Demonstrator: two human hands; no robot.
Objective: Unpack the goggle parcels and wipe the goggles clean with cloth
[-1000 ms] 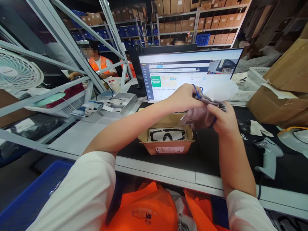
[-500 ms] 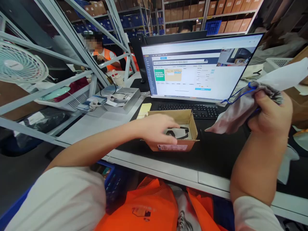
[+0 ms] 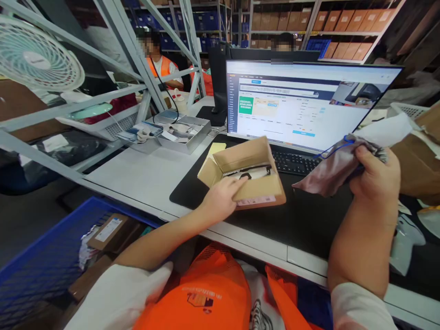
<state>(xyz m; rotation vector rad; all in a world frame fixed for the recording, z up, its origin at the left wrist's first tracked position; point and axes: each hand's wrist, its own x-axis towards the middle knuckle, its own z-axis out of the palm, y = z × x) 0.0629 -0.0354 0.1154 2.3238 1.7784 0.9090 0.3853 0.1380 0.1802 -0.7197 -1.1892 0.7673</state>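
My left hand (image 3: 222, 197) grips the near left part of an open cardboard box (image 3: 259, 187), its fingers over the rim. The box is tilted, one flap sticking out to the left. A flat white and black item with printed lettering (image 3: 254, 172) lies inside; the hand hides part of it. Off to the right, my right hand (image 3: 377, 176) is closed round the gathered neck of a grey drawstring pouch (image 3: 332, 173) with a blue cord (image 3: 335, 147). The pouch hangs down to the left. A white sheet (image 3: 388, 130) stands out behind that hand.
Behind the box are a keyboard (image 3: 292, 162) and a lit monitor (image 3: 305, 105). A grey open box (image 3: 187, 144) and yellow paper (image 3: 216, 149) lie to the left. A fan (image 3: 37, 57), metal frame and blue crate (image 3: 44, 245) with packages stand further left. Co-workers sit beyond.
My left hand has gone from hovering over the box to gripping its near wall, and the box has tilted. My right hand still holds the pouch. The view has shifted left.
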